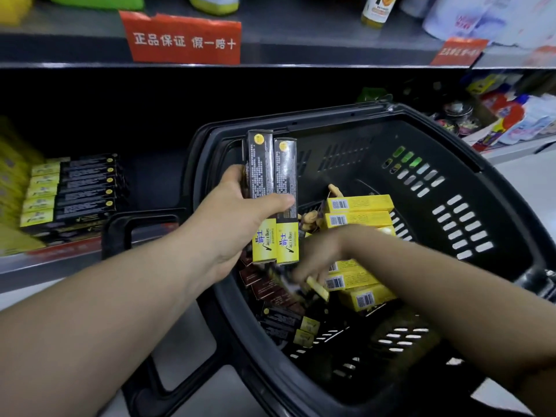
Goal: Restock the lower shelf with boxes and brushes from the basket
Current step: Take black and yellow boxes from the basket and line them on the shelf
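Left hand [240, 212] is up over the basket's [451, 136] left rim, fingers and thumb wrapped round two long black-and-yellow boxes [272, 176]. They stand upright side by side, long axes vertical, yellow ends down and black ends up. Right hand [319, 254] is down inside the basket, fingers pointing down at a yellow-ended box [317, 288]; it's too blurred to tell whether it has a grip. In the basket: yellow barcoded boxes [358, 212] lying flat in the middle, dark boxes [279, 317] along the near-left wall, tan brush handles [310, 219] between them. Left of the basket, matching boxes [75, 188] sit stacked on the lower shelf [60, 263].
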{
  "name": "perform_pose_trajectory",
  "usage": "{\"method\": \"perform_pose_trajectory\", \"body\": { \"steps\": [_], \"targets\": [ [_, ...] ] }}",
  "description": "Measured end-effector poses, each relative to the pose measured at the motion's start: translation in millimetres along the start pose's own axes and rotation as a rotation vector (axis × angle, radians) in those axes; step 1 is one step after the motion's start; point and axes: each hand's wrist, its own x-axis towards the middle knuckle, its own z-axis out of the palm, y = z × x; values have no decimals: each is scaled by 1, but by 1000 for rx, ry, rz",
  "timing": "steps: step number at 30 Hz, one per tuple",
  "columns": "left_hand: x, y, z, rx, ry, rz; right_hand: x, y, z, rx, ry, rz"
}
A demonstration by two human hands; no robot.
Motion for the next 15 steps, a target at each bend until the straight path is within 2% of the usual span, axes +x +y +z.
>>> {"method": "perform_pose_trajectory", "body": {
  "steps": [2, 3, 7, 15],
  "targets": [
    [-1, 1, 1, -21, 13, -13, -35, 0, -24, 429, 142, -167],
    [-1, 1, 1, -22, 21, -17, -51, 1, -30, 546, 210, -254],
    [-2, 6, 2, -22, 67, -29, -84, -4, -32, 532, 382, -439],
    [-6, 17, 6, -9, 134, -69, -99, -24, -24, 684, 469, -555]
  ]
}}
